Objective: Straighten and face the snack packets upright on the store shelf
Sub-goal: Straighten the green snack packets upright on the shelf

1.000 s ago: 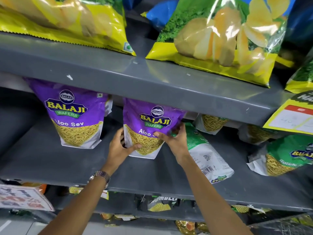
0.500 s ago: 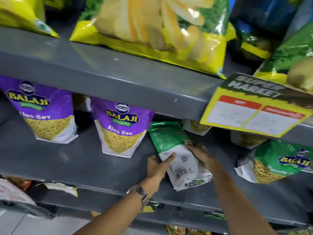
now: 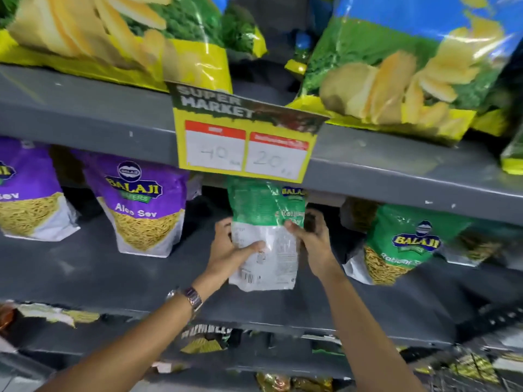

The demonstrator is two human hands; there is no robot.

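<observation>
A green and white snack packet [image 3: 266, 233] stands upright at the middle of the grey shelf [image 3: 127, 275], its printed back side towards me. My left hand [image 3: 230, 250] grips its left edge, thumb across the white lower part. My right hand [image 3: 312, 239] grips its right edge. Another green packet [image 3: 294, 205] shows just behind it. Two purple Aloo Sev packets [image 3: 144, 210] [image 3: 25, 193] stand upright to the left. A green Balaji packet [image 3: 402, 244] leans to the right.
A yellow price card [image 3: 243, 145] hangs from the upper shelf edge [image 3: 396, 171], just above the held packet. Large chip bags [image 3: 396, 66] lie on the upper shelf. More packets sit on the lower shelf [image 3: 203, 338].
My hands left the purple Aloo Sev packet and moved right to the green packet lying flat. It now stands upright between both hands. The view has shifted right.
</observation>
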